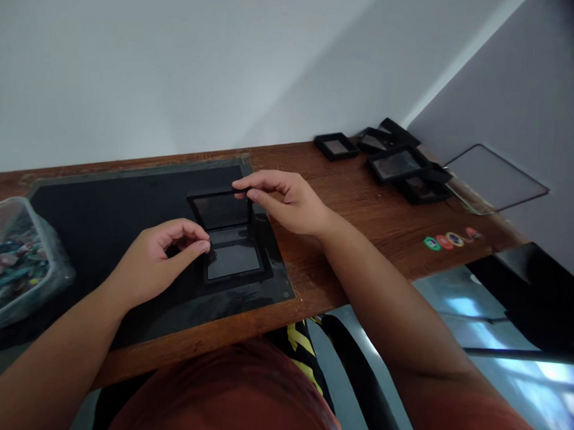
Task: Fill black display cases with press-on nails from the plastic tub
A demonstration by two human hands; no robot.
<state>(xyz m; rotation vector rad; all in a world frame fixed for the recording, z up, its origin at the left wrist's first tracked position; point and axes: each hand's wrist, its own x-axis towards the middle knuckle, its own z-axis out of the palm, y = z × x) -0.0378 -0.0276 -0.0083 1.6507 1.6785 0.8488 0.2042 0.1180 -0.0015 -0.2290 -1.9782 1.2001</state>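
A black hinged display frame with clear film windows lies opened on the dark mat. Its lower half rests flat, while the upper half leans up at an angle behind it. My right hand pinches the top right corner of that raised half between thumb and fingers. At the left edge, close to the hinge, my left hand has thumb and fingertips closed on the frame. The curled fingers partly hide this contact.
A clear plastic tub of colourful small pieces stands at the left. Several black frames are piled at the back right, near a thin wire rectangle. Round colourful stickers lie at the table's right. A black mat covers the wooden table's left part.
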